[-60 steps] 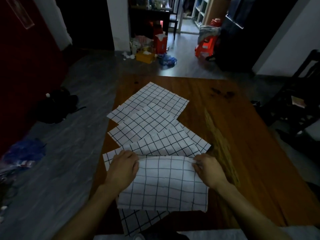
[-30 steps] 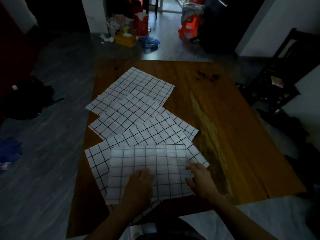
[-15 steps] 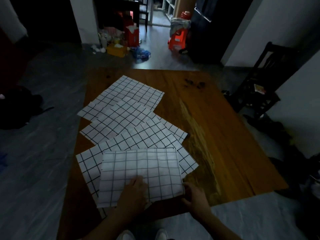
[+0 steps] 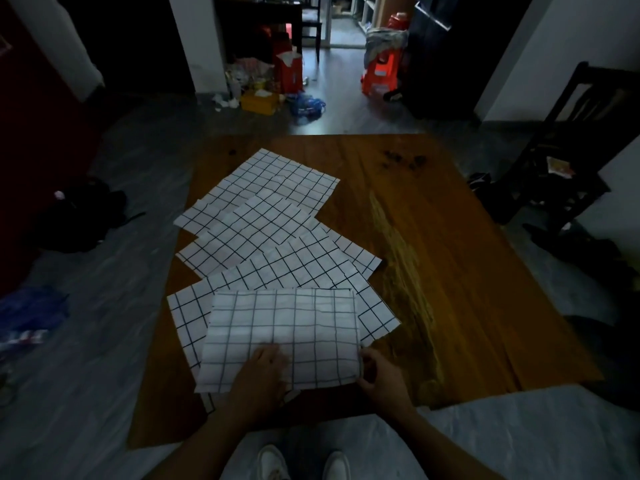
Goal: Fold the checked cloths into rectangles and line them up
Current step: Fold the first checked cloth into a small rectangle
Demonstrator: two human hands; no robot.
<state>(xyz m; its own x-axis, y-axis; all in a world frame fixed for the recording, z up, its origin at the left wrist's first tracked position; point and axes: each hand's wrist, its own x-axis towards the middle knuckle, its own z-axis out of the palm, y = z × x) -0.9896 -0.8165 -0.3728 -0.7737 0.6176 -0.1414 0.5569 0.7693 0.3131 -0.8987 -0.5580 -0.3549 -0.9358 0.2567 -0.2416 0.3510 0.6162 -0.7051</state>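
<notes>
A folded white cloth with black checks (image 4: 287, 327) lies nearest me on the wooden table (image 4: 450, 258), on top of an unfolded checked cloth (image 4: 377, 317). My left hand (image 4: 261, 379) rests flat on its near edge. My right hand (image 4: 379, 374) pinches its near right corner with curled fingers. Beyond it several more checked cloths (image 4: 263, 216) lie spread and overlapping toward the far left of the table.
A dark chair (image 4: 561, 147) stands right of the table. Boxes, an orange stool (image 4: 379, 76) and clutter sit on the grey floor beyond. A dark bag (image 4: 79, 213) lies on the floor at left. My shoes (image 4: 301, 464) show below the table's near edge.
The top cloth went from being held at its far corners to lying folded flat. My hands moved back to its near edge, left hand on top, right hand at the corner.
</notes>
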